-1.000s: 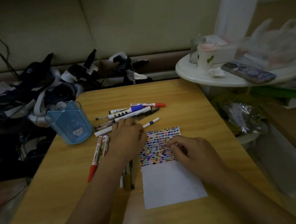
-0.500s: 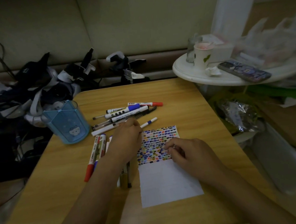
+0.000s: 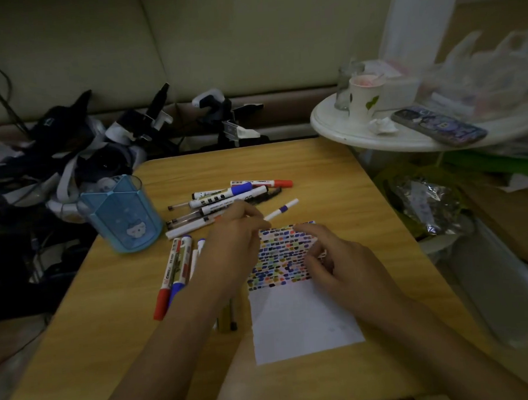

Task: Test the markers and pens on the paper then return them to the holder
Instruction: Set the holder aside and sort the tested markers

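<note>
Dim room, beige cushioned wall at far side. Wooden table [image 3: 316, 172] bearing paper [image 3: 296, 323] near centre, blue holder [image 3: 121, 213] far left, markers [image 3: 226, 198] strewn between. Left hand [image 3: 231, 241] grasping a thin white pen [image 3: 283, 209]; right hand [image 3: 339, 263], fingers curled, resting on the paper, grip not discernible. White round side table [image 3: 344, 131] far right.

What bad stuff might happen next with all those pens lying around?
The left hand reaches over the pile of markers beside the paper; its wrist might nudge the pens under the forearm and roll them toward the table edge. The paper's upper part is already crowded with colour marks, so a new test stroke there may be hard to read. The blue holder stands near the table's left edge and could be knocked off.
</note>
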A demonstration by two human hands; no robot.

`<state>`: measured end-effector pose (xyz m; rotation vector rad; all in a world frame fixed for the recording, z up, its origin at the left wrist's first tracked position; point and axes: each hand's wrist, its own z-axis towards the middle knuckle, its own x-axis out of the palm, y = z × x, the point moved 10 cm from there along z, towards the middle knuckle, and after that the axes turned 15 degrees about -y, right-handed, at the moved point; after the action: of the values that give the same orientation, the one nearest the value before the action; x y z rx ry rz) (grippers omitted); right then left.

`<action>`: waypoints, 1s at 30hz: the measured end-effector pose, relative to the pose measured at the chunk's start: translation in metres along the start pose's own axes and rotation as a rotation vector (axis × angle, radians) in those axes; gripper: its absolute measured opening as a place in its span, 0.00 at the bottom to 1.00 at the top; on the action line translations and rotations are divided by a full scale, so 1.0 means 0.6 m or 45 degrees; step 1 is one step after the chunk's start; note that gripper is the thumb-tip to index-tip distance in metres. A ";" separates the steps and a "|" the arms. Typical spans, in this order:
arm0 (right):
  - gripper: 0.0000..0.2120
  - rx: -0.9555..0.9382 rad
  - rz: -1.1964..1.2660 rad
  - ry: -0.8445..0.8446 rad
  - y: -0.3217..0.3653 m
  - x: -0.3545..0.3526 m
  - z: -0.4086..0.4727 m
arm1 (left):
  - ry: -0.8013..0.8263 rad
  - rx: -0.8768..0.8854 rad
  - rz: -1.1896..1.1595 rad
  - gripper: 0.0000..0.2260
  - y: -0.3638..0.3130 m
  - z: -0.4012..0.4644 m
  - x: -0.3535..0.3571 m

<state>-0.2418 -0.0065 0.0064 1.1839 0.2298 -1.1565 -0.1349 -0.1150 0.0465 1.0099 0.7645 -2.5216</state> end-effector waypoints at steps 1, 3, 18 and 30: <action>0.25 0.002 0.017 0.002 0.005 -0.001 -0.001 | 0.015 0.033 -0.020 0.12 -0.010 -0.007 0.002; 0.28 -0.010 0.025 0.010 0.013 0.000 -0.003 | 0.049 0.118 -0.075 0.12 -0.037 -0.024 0.008; 0.09 0.397 0.551 -0.139 -0.011 0.001 0.006 | 0.145 0.083 -0.135 0.20 -0.033 -0.048 -0.014; 0.06 0.557 0.878 -0.074 0.003 0.008 0.012 | 0.363 0.055 -0.171 0.08 -0.043 -0.047 0.016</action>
<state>-0.2410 -0.0152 0.0071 1.4473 -0.4731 -0.6346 -0.1387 -0.0788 0.0320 1.3975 0.8861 -2.5457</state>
